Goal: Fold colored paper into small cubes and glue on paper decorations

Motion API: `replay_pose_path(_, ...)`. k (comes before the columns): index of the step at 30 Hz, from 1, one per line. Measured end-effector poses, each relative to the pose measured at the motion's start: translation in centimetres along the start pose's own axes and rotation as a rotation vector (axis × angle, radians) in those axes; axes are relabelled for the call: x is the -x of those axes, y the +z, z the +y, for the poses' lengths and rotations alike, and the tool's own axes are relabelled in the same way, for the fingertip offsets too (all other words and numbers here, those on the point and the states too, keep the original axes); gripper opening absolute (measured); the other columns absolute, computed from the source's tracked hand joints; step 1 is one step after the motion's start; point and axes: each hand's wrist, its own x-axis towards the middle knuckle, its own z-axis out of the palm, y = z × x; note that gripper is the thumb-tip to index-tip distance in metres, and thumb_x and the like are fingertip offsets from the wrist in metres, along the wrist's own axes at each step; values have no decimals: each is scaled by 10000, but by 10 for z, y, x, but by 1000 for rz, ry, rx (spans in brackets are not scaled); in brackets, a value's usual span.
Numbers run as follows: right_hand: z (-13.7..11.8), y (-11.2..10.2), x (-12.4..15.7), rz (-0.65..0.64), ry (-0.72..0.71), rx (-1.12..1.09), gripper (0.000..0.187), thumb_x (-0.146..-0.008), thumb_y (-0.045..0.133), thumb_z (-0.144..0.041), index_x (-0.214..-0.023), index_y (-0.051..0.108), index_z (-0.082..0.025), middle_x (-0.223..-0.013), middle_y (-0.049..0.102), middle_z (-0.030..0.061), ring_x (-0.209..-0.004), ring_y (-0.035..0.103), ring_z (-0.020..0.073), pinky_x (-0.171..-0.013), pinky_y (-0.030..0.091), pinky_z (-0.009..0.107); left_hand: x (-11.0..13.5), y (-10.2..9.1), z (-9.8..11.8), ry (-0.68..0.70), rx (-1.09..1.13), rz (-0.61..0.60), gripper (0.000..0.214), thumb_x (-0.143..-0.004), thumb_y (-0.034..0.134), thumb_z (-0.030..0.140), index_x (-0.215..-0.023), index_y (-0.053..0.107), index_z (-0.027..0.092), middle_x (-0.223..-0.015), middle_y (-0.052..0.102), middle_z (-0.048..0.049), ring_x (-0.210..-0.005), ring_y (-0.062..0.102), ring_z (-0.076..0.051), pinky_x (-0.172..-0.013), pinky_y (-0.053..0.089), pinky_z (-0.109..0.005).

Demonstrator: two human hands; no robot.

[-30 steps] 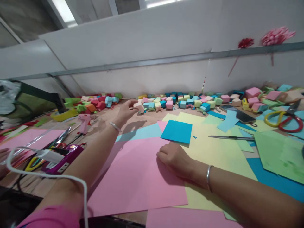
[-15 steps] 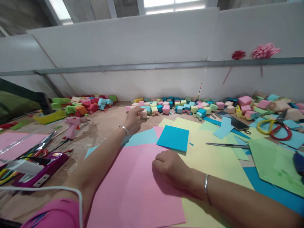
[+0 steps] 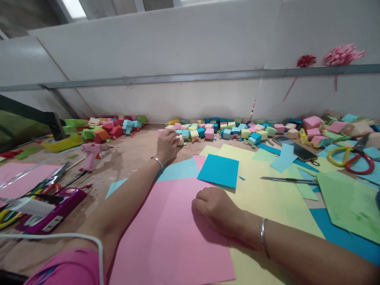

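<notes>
My left hand [image 3: 168, 145] is stretched out to the row of small folded paper blocks along the wall. Its fingers are closed round a peach paper block [image 3: 179, 140], partly hidden by them. Near the middle, my right hand [image 3: 214, 206] rests as a loose fist on the large pink sheet [image 3: 172, 225]; nothing shows in its curled fingers. A bright blue paper square [image 3: 219, 170] lies just beyond its knuckles, over yellow sheets [image 3: 267, 202]. Further paper blocks [image 3: 209, 133] in pink, blue, yellow and green stand right of my left hand.
On the left are a pink glue gun [image 3: 90, 156], yellow tape [image 3: 63, 142], a purple power strip [image 3: 56, 209] and red blocks [image 3: 115, 132]. On the right lie a craft knife [image 3: 285, 179], a phone [image 3: 297, 148], scissors [image 3: 356, 158] and green sheets [image 3: 350, 202].
The view has tilted slightly down and shifted left. My left hand stays at the peach block with its fingers closed; my right fist keeps its place on the pink sheet.
</notes>
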Motion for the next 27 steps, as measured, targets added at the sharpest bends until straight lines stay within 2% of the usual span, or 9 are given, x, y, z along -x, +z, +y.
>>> replay_pose_path(5, 0, 1, 0, 17, -3, 26, 180, -621, 447, -1, -600, 514, -167, -594, 481, 9, -560, 314, 131, -530, 172, 302, 1, 0, -1, 52, -16, -93, 223, -720, 638, 253, -923, 700, 186, -1102, 657, -107, -1069, 549, -277, -950, 406, -377)
replay_pose_path(12, 1, 0, -1, -4, -13, 15, 179, -619, 452, -3, -609, 529, -165, -597, 494, 13, -560, 312, 133, -529, 178, 299, -5, 0, -5, 66, -97, -146, 351, -707, 636, 271, -1050, 678, 215, -1207, 638, -99, -1103, 547, -287, -927, 400, -375)
replay_pose_path(17, 1, -1, -1, 8, -10, 15, 182, -622, 460, 5, -601, 511, -168, -592, 483, 9, -554, 313, 131, -528, 162, 302, -4, -2, -2, 55, -169, -112, 443, -711, 656, 342, -1124, 652, 183, -1113, 673, -119, -1087, 561, -314, -944, 341, -419)
replay_pose_path(22, 1, 1, -1, 1, -14, 18, 182, -601, 460, 9, -596, 488, -171, -592, 469, 6, -547, 294, 129, -526, 146, 300, -2, 0, -1, 52, -242, -91, 295, -740, 616, 290, -1018, 693, 224, -1086, 683, -103, -1143, 539, -322, -983, 254, -480)
replay_pose_path(27, 1, 3, -1, 4, -15, 14, 185, -597, 450, 10, -604, 493, -170, -601, 469, 7, -551, 284, 131, -523, 147, 295, -1, 3, -1, 75, -276, -82, 373, -753, 602, 257, -1122, 659, 272, -1212, 665, -73, -1237, 479, -321, -1014, 202, -504)
